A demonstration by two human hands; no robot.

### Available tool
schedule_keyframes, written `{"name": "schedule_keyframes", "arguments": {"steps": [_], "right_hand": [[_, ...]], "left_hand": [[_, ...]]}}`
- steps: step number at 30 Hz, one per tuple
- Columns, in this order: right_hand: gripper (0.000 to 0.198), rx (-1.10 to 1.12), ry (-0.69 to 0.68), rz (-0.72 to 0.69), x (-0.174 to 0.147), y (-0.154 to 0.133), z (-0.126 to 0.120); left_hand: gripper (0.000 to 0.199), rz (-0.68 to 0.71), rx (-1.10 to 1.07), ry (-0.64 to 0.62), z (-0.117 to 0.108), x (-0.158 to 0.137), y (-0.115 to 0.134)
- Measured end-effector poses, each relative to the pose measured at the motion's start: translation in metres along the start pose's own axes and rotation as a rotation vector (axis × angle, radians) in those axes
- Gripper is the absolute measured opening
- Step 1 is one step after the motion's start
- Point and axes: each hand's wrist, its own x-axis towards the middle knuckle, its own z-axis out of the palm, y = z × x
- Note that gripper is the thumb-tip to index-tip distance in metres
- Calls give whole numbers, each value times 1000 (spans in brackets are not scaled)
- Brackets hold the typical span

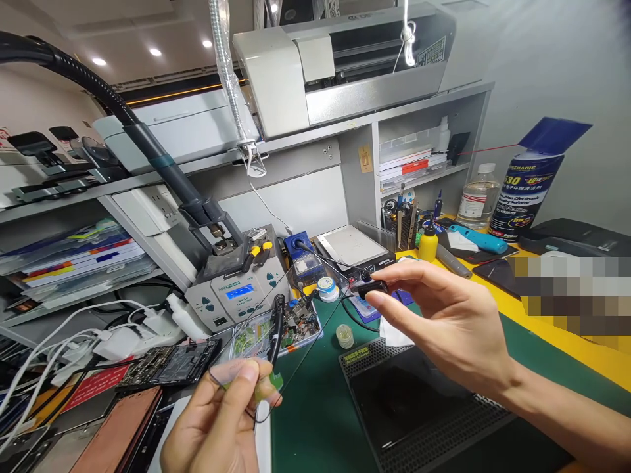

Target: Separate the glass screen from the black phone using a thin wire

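My left hand (227,414) is closed on the lower end of a clear glass panel (290,328) with a thin dark edge. The panel slants up and away toward my right hand, and things behind show through it. Between the thumb and fingers of my right hand (444,315) is a small black cylindrical piece (372,289), close to the panel's upper corner. Whether the piece touches the panel, I cannot tell. Below my right hand a dark screen (404,394) lies on a black perforated mat (355,374).
A soldering station (241,295) stands behind a tray of small parts (315,332). Opened phones (172,364) and white cables lie at left. A round clear tub (344,336) sits on the green mat (305,420). A spray can (525,190) and bottles stand at back right.
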Motion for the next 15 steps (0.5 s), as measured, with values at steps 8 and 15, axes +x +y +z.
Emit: {"name": "schedule_keyframes", "arguments": {"steps": [8, 15], "right_hand": [[20, -42, -22, -51, -3, 3, -2], [22, 14, 9, -50, -2, -1, 0]], "left_hand": [[16, -27, 17, -50, -2, 4, 1], [12, -137, -8, -28, 5, 0, 5]]}}
